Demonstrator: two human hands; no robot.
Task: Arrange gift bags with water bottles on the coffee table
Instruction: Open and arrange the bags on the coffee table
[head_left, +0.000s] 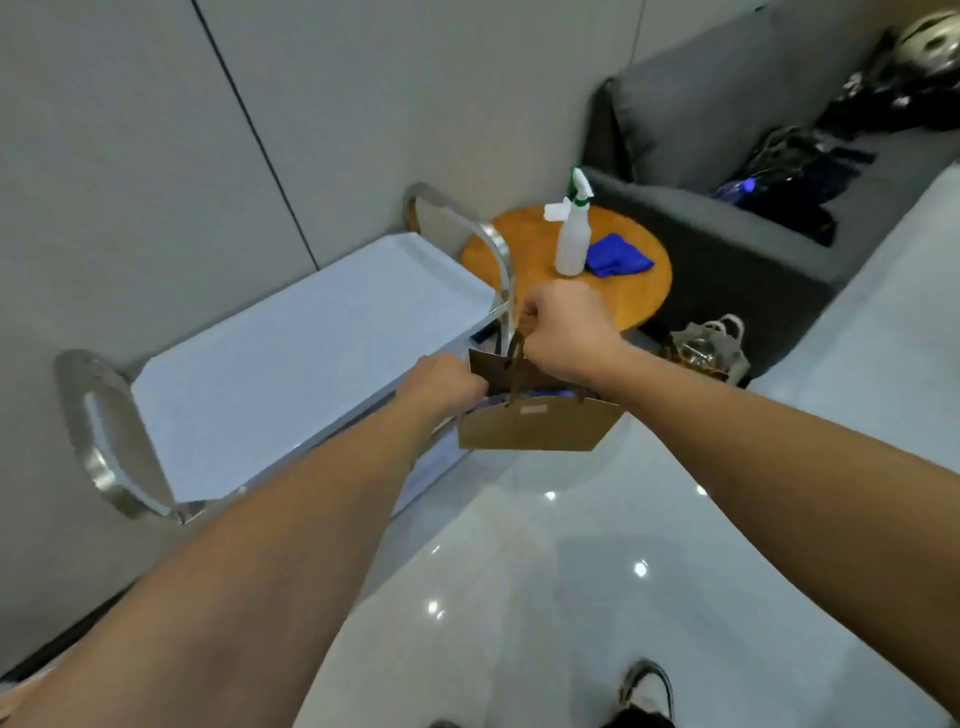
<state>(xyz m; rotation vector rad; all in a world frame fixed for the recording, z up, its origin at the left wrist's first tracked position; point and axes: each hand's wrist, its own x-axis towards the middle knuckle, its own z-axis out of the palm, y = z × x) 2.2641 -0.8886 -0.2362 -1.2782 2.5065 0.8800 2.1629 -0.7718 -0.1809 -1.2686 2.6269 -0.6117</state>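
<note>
1. Beside the cart (291, 364), above the glossy floor (597, 571), a brown paper gift bag (537, 426) hangs in the air, held by both hands.
2. The right hand (563, 325) is a closed fist round the bag's dark handles (514, 358), gripping them from above.
3. The left hand (441, 384) holds the bag's left edge at the open top; its fingers are hidden by the paper, so how far they curl cannot be told.
4. Something bluish shows inside the bag's mouth, too blurred to name.
5. Behind the hands stands a round wooden table (628, 291) bearing a white spray bottle (571, 239) and, just beside it, a blue cloth (618, 254).
6. A grey sofa (727, 249) runs along the right, with dark items lying on its seat.
</note>
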